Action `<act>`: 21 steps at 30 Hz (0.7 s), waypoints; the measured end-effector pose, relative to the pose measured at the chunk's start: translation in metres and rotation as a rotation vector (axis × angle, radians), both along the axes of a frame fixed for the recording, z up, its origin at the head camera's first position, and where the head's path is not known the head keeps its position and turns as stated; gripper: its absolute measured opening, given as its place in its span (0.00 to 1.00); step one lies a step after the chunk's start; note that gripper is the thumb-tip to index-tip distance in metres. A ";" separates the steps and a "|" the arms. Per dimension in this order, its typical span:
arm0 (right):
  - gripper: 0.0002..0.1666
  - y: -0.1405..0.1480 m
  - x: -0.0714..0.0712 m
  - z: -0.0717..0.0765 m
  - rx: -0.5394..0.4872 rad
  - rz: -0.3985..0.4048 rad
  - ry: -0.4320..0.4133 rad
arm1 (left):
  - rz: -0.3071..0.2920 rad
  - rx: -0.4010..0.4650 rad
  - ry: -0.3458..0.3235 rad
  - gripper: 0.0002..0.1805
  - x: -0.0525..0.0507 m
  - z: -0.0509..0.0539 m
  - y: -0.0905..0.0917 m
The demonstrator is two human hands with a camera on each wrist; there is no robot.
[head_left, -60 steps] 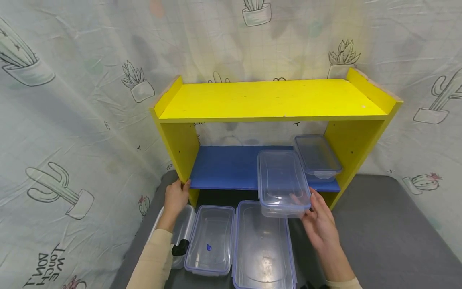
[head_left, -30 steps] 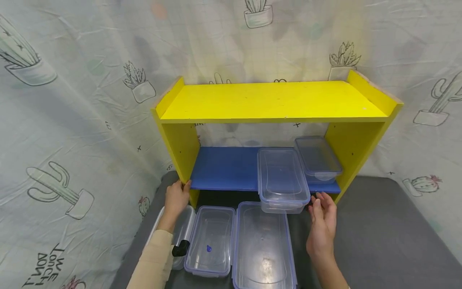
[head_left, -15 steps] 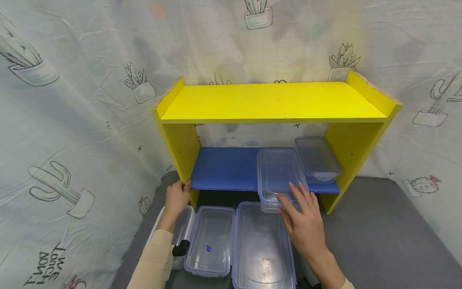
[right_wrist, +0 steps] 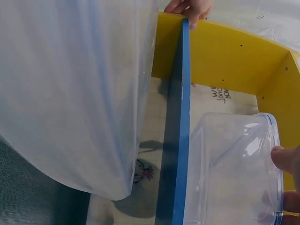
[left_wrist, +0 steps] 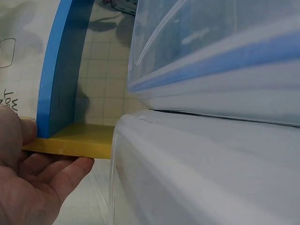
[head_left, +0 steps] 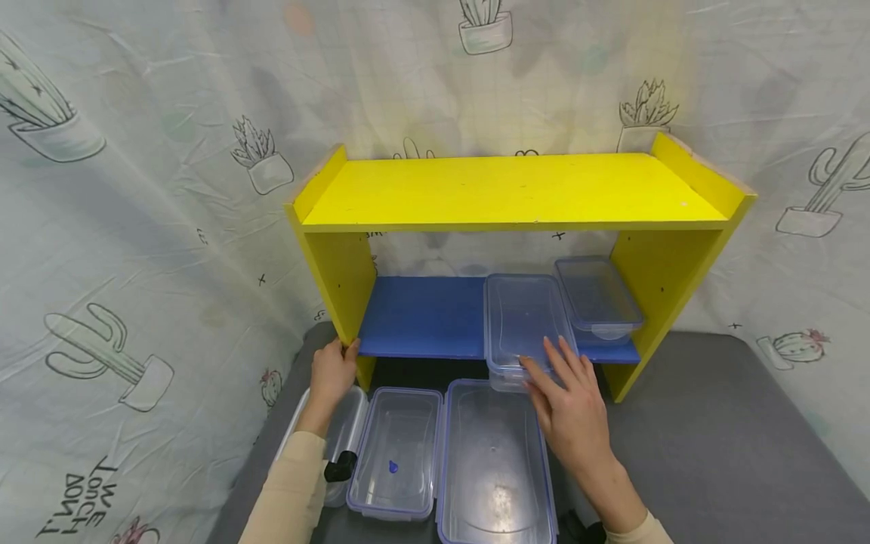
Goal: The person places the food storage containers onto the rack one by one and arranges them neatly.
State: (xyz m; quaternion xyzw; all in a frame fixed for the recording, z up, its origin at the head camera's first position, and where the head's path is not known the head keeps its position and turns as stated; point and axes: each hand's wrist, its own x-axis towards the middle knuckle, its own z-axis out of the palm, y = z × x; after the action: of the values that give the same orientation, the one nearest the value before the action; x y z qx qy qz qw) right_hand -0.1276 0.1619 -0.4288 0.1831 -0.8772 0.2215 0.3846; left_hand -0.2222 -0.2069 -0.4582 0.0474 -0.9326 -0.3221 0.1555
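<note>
My left hand [head_left: 333, 372] grips the front edge of the yellow left side panel [head_left: 343, 283] beside the blue shelf board [head_left: 424, 317]. In the left wrist view, thumb and fingers lie on opposite faces of that panel. A clear lidded food container [head_left: 523, 317] sits on the blue board, its front end jutting past the board's edge. My right hand [head_left: 574, 415] touches the front of this container, fingers spread over the lid, thumb lower at its front rim. The right wrist view also shows the thumb against the container [right_wrist: 229, 164]; the other fingers are partly cut off.
A second clear container [head_left: 600, 298] stands on the blue board against the right panel. On the grey table [head_left: 714, 423] in front lie a large container [head_left: 499, 461], a medium one [head_left: 396, 453] with a small blue mark, and another [head_left: 345, 423] partly behind the left forearm.
My right hand let go of the container's right side, moved round to its front and lid, and the container slid slightly farther back on the blue board. My left hand stayed put.
</note>
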 end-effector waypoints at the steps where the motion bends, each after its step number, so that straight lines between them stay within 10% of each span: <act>1: 0.22 0.000 -0.001 0.000 0.007 -0.005 -0.004 | 0.000 0.000 0.000 0.16 0.000 0.000 0.000; 21: 0.27 0.000 -0.018 0.002 0.049 -0.044 -0.123 | 0.002 -0.005 0.010 0.15 0.001 -0.001 0.000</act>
State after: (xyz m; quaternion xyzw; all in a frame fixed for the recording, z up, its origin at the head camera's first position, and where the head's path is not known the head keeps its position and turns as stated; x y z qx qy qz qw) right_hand -0.1458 0.1618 -0.4267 0.1595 -0.9081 0.2022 0.3302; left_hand -0.2215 -0.2070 -0.4593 0.0465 -0.9326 -0.3200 0.1604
